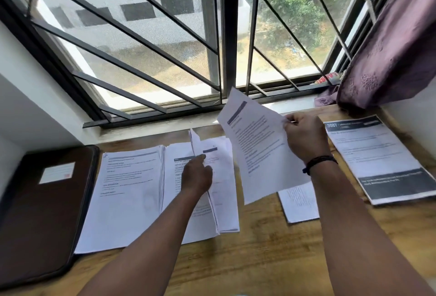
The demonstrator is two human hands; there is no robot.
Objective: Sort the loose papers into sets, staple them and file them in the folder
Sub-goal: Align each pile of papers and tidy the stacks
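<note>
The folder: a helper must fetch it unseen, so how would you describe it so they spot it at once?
Start at the wooden desk under the barred window and go to its far left end. The folder lies flat there, closed, beside the leftmost paper stack. It is the only dark brown thing, with a pale label.

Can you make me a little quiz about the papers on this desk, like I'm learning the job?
1. True or false: the brown folder is lying shut at the left end of the table.
2. Which hand holds a sheet up in the air? A) left hand B) right hand
3. Fill in: the left hand is lifting pages of the ____ stack of papers.

Key
1. True
2. B, the right hand pinches its edge.
3. Middle
</note>
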